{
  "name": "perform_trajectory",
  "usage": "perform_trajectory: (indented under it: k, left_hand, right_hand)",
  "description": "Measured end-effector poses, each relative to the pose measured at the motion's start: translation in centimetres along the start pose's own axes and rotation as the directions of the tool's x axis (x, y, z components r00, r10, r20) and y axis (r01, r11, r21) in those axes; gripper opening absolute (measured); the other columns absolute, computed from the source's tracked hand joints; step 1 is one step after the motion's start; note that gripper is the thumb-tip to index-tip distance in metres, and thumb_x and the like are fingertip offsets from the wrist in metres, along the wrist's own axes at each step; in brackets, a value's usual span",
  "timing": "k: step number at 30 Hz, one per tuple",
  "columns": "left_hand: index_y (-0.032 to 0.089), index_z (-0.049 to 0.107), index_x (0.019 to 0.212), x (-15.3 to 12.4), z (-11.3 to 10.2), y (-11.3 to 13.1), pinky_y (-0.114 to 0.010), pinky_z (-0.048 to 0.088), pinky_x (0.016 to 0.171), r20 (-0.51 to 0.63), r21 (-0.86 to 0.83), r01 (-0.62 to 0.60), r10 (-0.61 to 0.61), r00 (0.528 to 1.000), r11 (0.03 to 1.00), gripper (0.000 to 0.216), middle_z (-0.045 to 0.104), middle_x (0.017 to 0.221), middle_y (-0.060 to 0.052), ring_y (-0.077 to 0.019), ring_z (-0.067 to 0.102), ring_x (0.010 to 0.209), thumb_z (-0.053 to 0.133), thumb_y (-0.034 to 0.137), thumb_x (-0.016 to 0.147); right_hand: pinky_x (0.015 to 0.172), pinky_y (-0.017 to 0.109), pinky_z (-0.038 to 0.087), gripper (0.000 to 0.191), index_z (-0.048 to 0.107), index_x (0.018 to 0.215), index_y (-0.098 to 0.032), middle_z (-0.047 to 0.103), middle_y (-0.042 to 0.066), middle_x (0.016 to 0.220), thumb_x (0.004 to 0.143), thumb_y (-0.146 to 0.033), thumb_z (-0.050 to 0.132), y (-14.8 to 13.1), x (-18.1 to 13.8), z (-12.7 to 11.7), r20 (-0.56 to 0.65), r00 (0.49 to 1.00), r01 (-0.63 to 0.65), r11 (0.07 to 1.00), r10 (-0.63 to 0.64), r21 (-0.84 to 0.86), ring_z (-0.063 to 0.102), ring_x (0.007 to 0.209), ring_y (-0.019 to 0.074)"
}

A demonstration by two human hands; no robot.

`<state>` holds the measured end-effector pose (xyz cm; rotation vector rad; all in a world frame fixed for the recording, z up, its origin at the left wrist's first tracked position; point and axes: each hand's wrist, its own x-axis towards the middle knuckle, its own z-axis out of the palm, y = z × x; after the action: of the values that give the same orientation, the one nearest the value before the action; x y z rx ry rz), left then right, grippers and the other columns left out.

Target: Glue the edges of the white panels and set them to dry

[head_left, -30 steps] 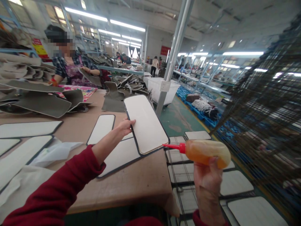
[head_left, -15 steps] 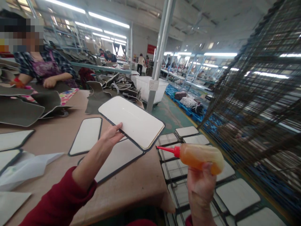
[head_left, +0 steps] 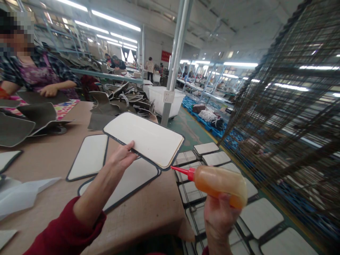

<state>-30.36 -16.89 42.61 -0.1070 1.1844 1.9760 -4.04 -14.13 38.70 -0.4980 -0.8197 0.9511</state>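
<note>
My left hand [head_left: 124,156] grips the near edge of a white rectangular panel [head_left: 145,138] with dark edging, thumb on top, holding it tilted above the table. In my right hand [head_left: 220,212] is a squeeze bottle [head_left: 220,182] of amber liquid, lying nearly level. Its red nozzle [head_left: 183,172] points left, the tip at or very near the panel's right corner; I cannot tell whether they touch. Beneath the held panel, another dark-edged panel [head_left: 127,180] lies on the brown-covered table [head_left: 148,209]. A smaller panel [head_left: 89,156] rests to the left of it.
Racks with several white panels [head_left: 261,217] stand low on the right, beside a tall wire mesh [head_left: 287,88]. A co-worker [head_left: 39,74] handles grey sheets [head_left: 16,127] at the far left. Beyond the table are a metal post [head_left: 172,71] and a white bin [head_left: 176,101].
The bottle's nozzle has come closer to the panel's right corner. The held panel has dipped slightly at its far left end, and the whole view has shifted a little.
</note>
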Motion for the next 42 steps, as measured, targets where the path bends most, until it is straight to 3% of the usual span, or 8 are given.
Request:
perform_trajectory:
  k: [5, 16, 22, 26, 30, 36, 39, 42]
  left_hand:
    - [0.024, 0.059, 0.121, 0.6, -0.2, 0.0, -0.032, 0.061, 0.073, 0.031, 0.025, 0.03, -0.03, 0.999, 0.999, 0.039, 0.07, 0.094, -0.004, -0.0218, 0.066, 0.092, 0.049, 0.005, 0.089]
    - [0.019, 0.061, 0.115, 1.2, -0.4, -0.2, -0.03, 0.059, 0.073, 0.042, 0.058, 0.039, -0.041, 0.998, 0.998, 0.031, 0.069, 0.094, -0.005, -0.0221, 0.066, 0.094, 0.047, 0.006, 0.091]
    - [0.024, 0.058, 0.12, 1.1, 0.0, -0.5, -0.028, 0.059, 0.073, 0.069, 0.055, -0.036, 0.032, 0.997, 0.998, 0.037, 0.069, 0.101, -0.005, -0.0205, 0.066, 0.095, 0.048, 0.006, 0.09]
    - [0.023, 0.055, 0.111, 0.3, 0.5, -0.8, -0.024, 0.057, 0.066, 0.045, 0.031, -0.086, 0.085, 0.995, 0.996, 0.034, 0.067, 0.086, 0.0, -0.0124, 0.065, 0.071, 0.047, -0.001, 0.089]
    - [0.019, 0.054, 0.101, -0.5, 0.4, -1.0, -0.021, 0.053, 0.052, 0.206, 0.191, -0.081, 0.041, 0.978, 0.978, 0.028, 0.068, 0.076, 0.001, -0.0105, 0.062, 0.057, 0.052, -0.004, 0.084]
    - [0.018, 0.053, 0.119, -1.0, 0.2, -1.2, -0.024, 0.055, 0.055, 0.454, 0.343, -0.074, -0.096, 0.886, 0.936, 0.054, 0.072, 0.079, -0.003, -0.0161, 0.068, 0.063, 0.069, 0.0, 0.071]
    - [0.016, 0.055, 0.12, -0.8, 0.3, -1.2, -0.025, 0.056, 0.057, 0.506, 0.364, -0.053, -0.149, 0.85, 0.93, 0.057, 0.074, 0.083, -0.004, -0.0169, 0.069, 0.066, 0.073, 0.002, 0.068]
    - [0.014, 0.053, 0.123, -0.4, 0.5, -1.0, -0.024, 0.055, 0.055, 0.499, 0.351, -0.029, -0.161, 0.852, 0.936, 0.058, 0.074, 0.083, -0.005, -0.0162, 0.069, 0.064, 0.07, 0.0, 0.069]
  right_hand:
    - [0.089, 0.051, 0.055, 0.046, 0.058, 0.111, -0.019, 0.068, 0.007, 0.11, 0.067, -0.024, 0.07, 0.4, -0.3, 0.0, -0.008, 1.0, 0.025, 0.998, -0.026, -0.054, 0.067, 0.104, 0.0302]
    - [0.089, 0.05, 0.056, 0.053, 0.059, 0.114, -0.019, 0.068, 0.009, 0.112, 0.065, -0.027, 0.075, 0.6, -1.0, -0.3, 0.003, 0.999, 0.053, 0.997, -0.053, -0.053, 0.068, 0.102, 0.0314]
    - [0.077, 0.042, 0.06, 0.039, 0.062, 0.112, -0.025, 0.072, 0.008, 0.109, 0.075, -0.037, 0.069, 0.9, -1.6, 0.4, 0.049, 0.993, -0.105, 0.994, 0.106, -0.024, 0.07, 0.098, 0.028]
    - [0.072, 0.036, 0.06, 0.036, 0.068, 0.099, -0.023, 0.076, 0.003, 0.093, 0.07, -0.044, 0.074, 0.4, 1.4, 2.8, 0.042, 0.977, -0.211, 0.97, 0.207, 0.123, 0.072, 0.082, 0.0222]
    - [0.079, 0.039, 0.057, 0.043, 0.07, 0.096, -0.021, 0.075, 0.002, 0.09, 0.06, -0.042, 0.082, 0.8, 6.1, 4.8, 0.16, 0.969, -0.214, 0.963, 0.188, 0.164, 0.071, 0.082, 0.0217]
    - [0.077, 0.031, 0.055, 0.044, 0.068, 0.088, -0.02, 0.073, 0.0, 0.085, 0.051, -0.034, 0.088, 3.1, 10.1, 6.5, 0.271, 0.946, -0.224, 0.964, 0.179, 0.145, 0.066, 0.078, 0.0163]
    - [0.075, 0.027, 0.055, 0.05, 0.067, 0.094, -0.021, 0.072, -0.002, 0.085, 0.05, -0.032, 0.088, 3.7, 10.9, 6.8, 0.262, 0.951, -0.208, 0.968, 0.166, 0.142, 0.065, 0.078, 0.0144]
    - [0.071, 0.024, 0.055, 0.054, 0.066, 0.099, -0.022, 0.072, -0.003, 0.086, 0.05, -0.031, 0.088, 4.0, 10.3, 5.9, 0.248, 0.951, -0.223, 0.965, 0.183, 0.14, 0.066, 0.077, 0.014]
